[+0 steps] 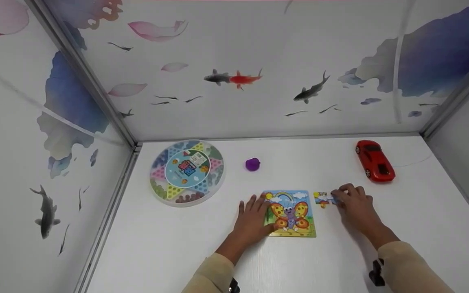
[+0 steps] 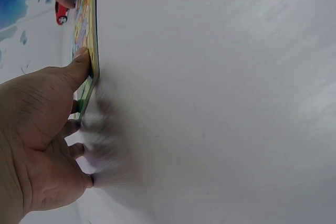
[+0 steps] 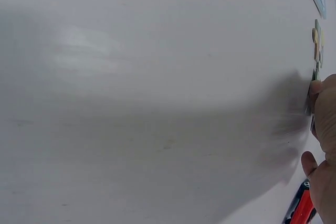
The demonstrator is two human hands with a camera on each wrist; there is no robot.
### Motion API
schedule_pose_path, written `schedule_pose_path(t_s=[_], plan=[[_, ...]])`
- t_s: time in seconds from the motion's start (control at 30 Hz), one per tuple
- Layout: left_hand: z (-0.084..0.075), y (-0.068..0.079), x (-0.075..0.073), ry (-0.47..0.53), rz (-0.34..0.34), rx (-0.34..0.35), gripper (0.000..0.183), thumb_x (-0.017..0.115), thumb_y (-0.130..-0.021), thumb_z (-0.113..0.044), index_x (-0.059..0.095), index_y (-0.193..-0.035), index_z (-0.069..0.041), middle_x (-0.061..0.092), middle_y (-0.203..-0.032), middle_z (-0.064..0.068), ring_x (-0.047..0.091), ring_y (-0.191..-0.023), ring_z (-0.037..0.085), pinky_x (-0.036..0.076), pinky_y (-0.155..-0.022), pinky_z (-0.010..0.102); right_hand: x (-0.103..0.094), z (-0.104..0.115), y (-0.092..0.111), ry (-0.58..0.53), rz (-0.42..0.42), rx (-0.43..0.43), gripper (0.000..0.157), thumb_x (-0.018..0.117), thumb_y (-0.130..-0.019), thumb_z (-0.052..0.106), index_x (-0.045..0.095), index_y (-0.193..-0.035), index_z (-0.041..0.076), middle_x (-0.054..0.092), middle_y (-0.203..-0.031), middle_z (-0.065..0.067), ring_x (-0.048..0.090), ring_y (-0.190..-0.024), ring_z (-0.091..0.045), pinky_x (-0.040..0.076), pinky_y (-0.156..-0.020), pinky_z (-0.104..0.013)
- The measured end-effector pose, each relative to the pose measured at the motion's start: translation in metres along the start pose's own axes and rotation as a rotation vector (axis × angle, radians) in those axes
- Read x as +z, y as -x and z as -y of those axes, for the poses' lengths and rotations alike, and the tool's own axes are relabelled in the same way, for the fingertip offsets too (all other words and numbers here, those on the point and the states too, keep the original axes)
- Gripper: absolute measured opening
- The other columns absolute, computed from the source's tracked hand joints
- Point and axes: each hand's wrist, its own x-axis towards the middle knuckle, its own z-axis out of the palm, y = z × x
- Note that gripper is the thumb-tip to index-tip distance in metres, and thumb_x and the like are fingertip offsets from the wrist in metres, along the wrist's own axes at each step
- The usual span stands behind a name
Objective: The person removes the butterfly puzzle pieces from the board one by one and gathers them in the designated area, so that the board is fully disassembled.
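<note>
The square, flat, butterfly-printed puzzle board lies on the smooth white counter, between the hands. The bare left hand rests at its left side with the grip spread, thumb over the board's near part. Just right of the board is a small cluster of thin, multicoloured jigsaw pieces; the bare right hand has its fingers bent there, seemingly pinching the piece at the cluster's right end, though the fingertips hide most of it.

The board looks light and stiff, likely thin wood or card, and could slide on so smooth a surface; its edges seem the best hold, with spread fingers to steady it. The pieces should be light and rigid too, their tabs probably the weakest part; thumb and forefinger on opposite edges would suit them.

The head view gives the printed faces, which the right wrist view loses by seeing the pieces nearly edge-on. The left wrist view alone makes plain the board's thin side, the thumb laid on its top and the outer fingertips down on the counter, off the board
</note>
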Motion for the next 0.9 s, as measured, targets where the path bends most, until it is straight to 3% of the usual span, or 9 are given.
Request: schedule_pose_path(t_s=[0.57, 0.9], plan=[[-0.001, -0.001, 0.000, -0.018, 0.009, -0.006, 0.078, 0.072, -0.103, -0.055, 0.046, -0.167, -0.018, 0.030, -0.184, 0.004, 0.025, -0.172, 0.032, 0.020, -0.138, 0.066, 0.001, 0.006, -0.003, -0.049, 0.031, 0.054, 0.049, 0.077, -0.100, 0.004, 0.068, -0.147, 0.014, 0.055, -0.145, -0.021, 0.048, -0.134, -0.049, 0.045, -0.105, -0.079], [-0.001, -0.001, 0.000, -0.018, 0.005, 0.002, 0.076, 0.073, -0.104, -0.053, 0.046, -0.166, -0.018, 0.030, -0.184, 0.005, 0.026, -0.171, 0.033, 0.021, -0.138, 0.066, 0.010, 0.038, -0.013, -0.088, 0.039, 0.004, 0.041, 0.077, -0.105, 0.022, 0.070, -0.144, 0.014, 0.058, -0.146, -0.017, 0.050, -0.138, -0.047, 0.042, -0.109, -0.082]])
